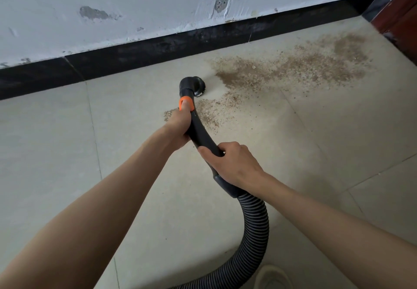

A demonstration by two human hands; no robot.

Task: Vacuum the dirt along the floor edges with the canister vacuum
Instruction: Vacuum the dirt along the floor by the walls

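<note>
A black curved vacuum handle (198, 130) with an orange collar (186, 103) ends in a small round brush nozzle (196, 87) that touches the floor. My left hand (178, 128) grips the handle just below the orange collar, thumb on the collar. Further back, my right hand (232, 164) grips the handle where it meets the ribbed grey hose (255, 227). Brown dirt (291, 65) lies spread on the beige tiles to the right of the nozzle, with a smaller patch (209, 112) beside the handle. The canister is out of view.
A black skirting board (158, 47) runs along the foot of a scuffed white wall (135, 2). A dark red door frame (401, 15) stands at the right corner. A pale shoe tip (273, 277) shows at the bottom beside the hose.
</note>
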